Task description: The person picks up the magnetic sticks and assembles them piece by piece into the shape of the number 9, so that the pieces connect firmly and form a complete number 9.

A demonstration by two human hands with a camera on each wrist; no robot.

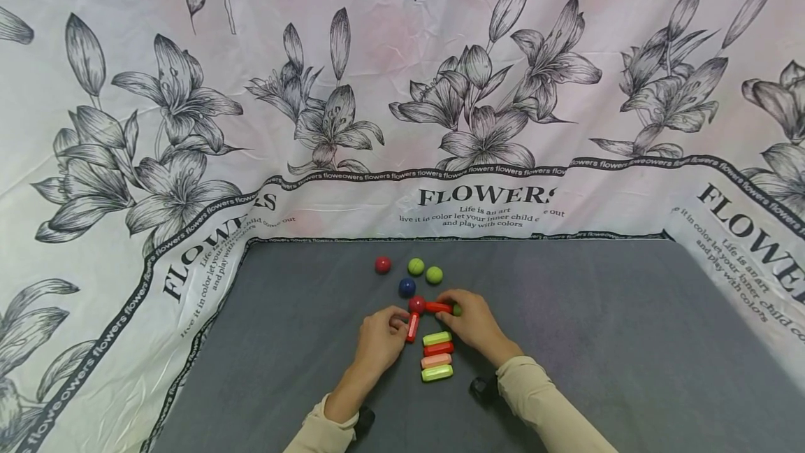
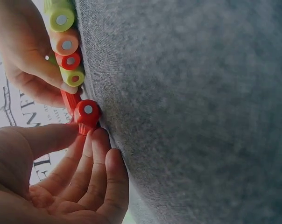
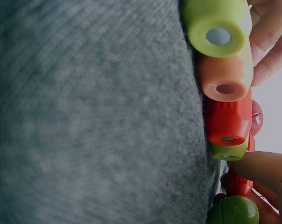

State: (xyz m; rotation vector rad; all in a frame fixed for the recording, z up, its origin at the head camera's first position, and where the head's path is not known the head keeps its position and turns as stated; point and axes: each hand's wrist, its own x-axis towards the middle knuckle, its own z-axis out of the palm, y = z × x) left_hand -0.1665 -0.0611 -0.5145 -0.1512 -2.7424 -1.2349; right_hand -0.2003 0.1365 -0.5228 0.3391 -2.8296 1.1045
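Observation:
A red ball (image 1: 417, 305) joins two red magnetic rods at an angle. My left hand (image 1: 380, 338) pinches the rod (image 1: 412, 327) that points toward me, thumb on one side and fingertips on the other; its magnet-tipped end (image 2: 88, 109) shows in the left wrist view. With thumb and fingers, my right hand (image 1: 474, 320) grips the other red rod (image 1: 438, 307), which runs to the right. At that rod's far end sits a green ball (image 3: 234, 210), partly covered by the hand in the head view.
Between the hands lies a row of loose rods: yellow-green (image 1: 437, 338), red (image 1: 438, 349), peach (image 1: 437, 361) and another yellow-green (image 1: 437, 372). Beyond are a blue ball (image 1: 407, 288), a red ball (image 1: 382, 265) and two green balls (image 1: 434, 275). Printed flower cloth (image 1: 478, 205) borders the grey table (image 1: 597, 327).

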